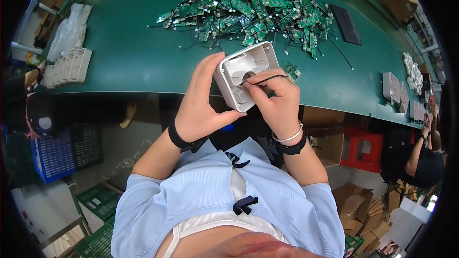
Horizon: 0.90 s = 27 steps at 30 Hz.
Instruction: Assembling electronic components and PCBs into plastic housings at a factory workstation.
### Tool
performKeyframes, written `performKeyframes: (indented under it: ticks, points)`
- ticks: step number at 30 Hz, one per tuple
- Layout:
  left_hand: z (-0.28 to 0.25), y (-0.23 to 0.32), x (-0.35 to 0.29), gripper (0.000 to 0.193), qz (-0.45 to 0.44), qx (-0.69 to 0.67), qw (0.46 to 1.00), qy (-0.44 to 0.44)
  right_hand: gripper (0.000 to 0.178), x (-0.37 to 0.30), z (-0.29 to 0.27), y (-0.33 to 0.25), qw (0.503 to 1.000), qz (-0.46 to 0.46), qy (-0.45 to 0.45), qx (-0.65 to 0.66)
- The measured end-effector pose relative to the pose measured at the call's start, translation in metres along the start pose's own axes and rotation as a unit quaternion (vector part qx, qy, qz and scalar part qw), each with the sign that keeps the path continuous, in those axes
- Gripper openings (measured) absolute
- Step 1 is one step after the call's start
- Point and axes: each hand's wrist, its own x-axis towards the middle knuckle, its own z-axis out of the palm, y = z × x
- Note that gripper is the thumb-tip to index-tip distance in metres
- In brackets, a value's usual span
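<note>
Green, smooth and wide, the tabletop (138,57) spreads beyond the person. Across its far middle lies a sprawling heap of green circuit boards (253,7) with thin black leads. Toward its left end, a translucent plastic bag (69,28) lies just beyond a row of off-white plastic housings (69,67).

The left hand (196,98) has its grip clamped on a light-grey, open-faced plastic housing (237,69), thumb along the near edge and fingers against the left side. That housing is tilted, its hollow interior facing up, near the tabletop's front edge. Over it comes the right hand (282,99), its grip pinched together on a thin black cable (276,76) at the round opening inside.

A flat black rectangular slab (345,24) rests right of the heap. Just past the right hand's knuckles lies a small green circuit board (291,70); the cable seems to run toward it, though the hand partly hides this.
</note>
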Motion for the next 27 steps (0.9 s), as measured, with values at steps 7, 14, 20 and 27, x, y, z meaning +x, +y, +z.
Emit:
performKeyframes:
  ticks: [7,14,20,27]
  points:
    - [0.018,-0.012,-0.009,0.110,-0.041,-0.206,0.978,0.017,0.015,0.007,-0.009,-0.001,0.990,-0.061,-0.071,-0.109]
    - [0.009,-0.018,-0.006,0.111,-0.057,-0.214,0.975,-0.009,0.027,0.002,-0.031,0.008,0.982,-0.098,0.069,-0.147]
    - [-0.002,-0.018,-0.008,0.113,-0.083,-0.181,0.980,-0.001,0.035,0.023,-0.041,0.014,0.997,0.014,0.021,-0.068]
    - [-0.003,-0.021,-0.010,0.115,-0.042,-0.154,0.987,-0.015,0.035,0.022,-0.057,0.023,0.981,-0.103,-0.005,-0.165]
